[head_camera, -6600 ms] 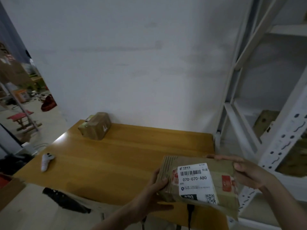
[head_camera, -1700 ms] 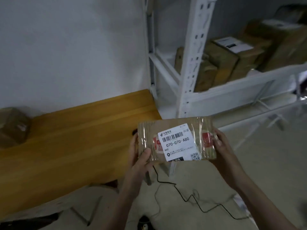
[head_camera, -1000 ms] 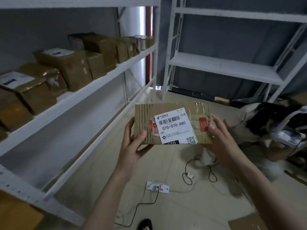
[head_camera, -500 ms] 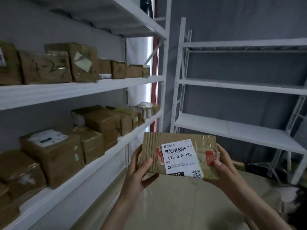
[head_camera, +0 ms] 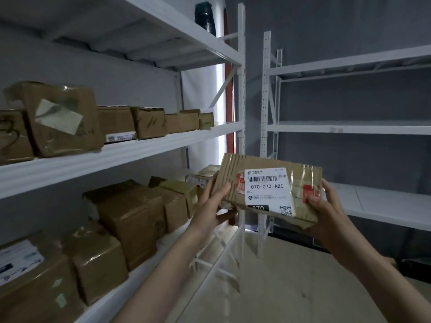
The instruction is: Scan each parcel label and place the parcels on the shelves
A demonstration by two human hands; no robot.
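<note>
view swung from table to shelving | left hand, right hand both grip taped cardboard parcel | shelving next

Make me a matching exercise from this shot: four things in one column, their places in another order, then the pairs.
Things:
1. labelled parcel
2. dark bottle
3. box with pale tape patch
4. right-hand rack

Places:
A. top shelf, left rack
B. holds no parcels in view
C. between left hand and right hand
D. middle shelf, left rack

Pairs: 1-C, 2-A, 3-D, 4-B
</note>
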